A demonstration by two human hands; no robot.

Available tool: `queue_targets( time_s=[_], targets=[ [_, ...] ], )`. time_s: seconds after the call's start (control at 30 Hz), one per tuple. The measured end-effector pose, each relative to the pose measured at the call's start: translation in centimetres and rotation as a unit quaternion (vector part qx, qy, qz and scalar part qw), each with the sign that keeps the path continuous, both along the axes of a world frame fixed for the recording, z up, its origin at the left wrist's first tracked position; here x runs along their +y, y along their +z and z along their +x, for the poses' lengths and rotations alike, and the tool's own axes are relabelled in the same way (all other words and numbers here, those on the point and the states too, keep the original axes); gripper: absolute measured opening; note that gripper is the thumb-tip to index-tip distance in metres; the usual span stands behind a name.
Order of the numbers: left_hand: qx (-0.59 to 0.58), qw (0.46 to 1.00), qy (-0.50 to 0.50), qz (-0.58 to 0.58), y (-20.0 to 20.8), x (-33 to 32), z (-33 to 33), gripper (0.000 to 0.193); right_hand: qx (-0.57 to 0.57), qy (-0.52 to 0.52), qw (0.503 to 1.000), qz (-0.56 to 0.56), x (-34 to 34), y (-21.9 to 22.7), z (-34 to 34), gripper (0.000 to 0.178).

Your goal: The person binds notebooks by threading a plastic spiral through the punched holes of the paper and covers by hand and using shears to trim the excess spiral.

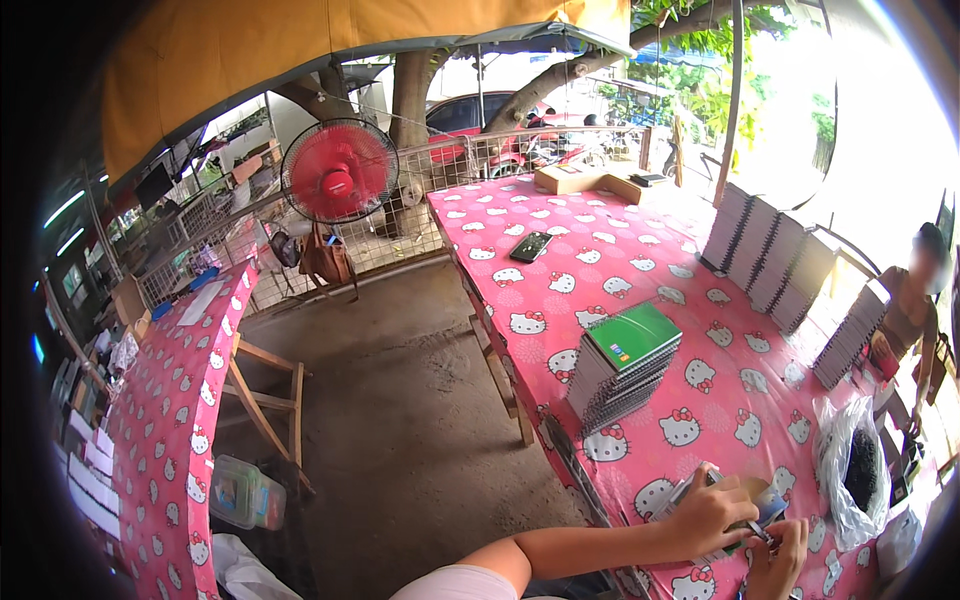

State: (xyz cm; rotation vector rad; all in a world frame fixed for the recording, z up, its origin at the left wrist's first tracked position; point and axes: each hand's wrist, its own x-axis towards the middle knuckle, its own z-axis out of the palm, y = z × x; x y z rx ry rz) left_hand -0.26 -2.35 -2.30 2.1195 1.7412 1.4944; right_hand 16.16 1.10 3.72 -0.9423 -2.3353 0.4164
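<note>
At the near right of the pink patterned tablecloth (630,470), my left hand (705,515) is closed, its fingers bent over a bluish-grey item (770,503) that it partly covers. Close beside it, my right hand (782,558) pinches a small dark, shiny piece (757,531) between thumb and fingers. That piece lies between both hands; its kind is too small to make out. Just beyond them stands a stack of spiral-bound notebooks (632,350) with a green cover on top.
Rows of spiral-bound notebooks (765,255) stand at the table's far right. A clear plastic bag (853,470) with black contents lies right of my hands. A phone (531,247) and cardboard box (590,182) lie farther back. Another person (910,310) is at the right; a red fan (340,172) stands beyond.
</note>
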Motion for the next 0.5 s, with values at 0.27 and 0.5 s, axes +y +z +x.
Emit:
queue_targets(
  time_s=[0.27, 0.5],
  targets=[
    [-0.026, 0.999, -0.034, 0.008, -0.5, -0.8, -0.8, 0.023, -0.153, 0.050, 0.983, 0.085, 13.0, -8.2, 11.9, 0.023],
    [0.019, 0.998, -0.033, -0.041, 0.1, 1.3, -1.1, 0.024, -0.083, -0.024, 0.996, 0.000, 19.5, -17.0, 10.7, 0.024]
  ],
)
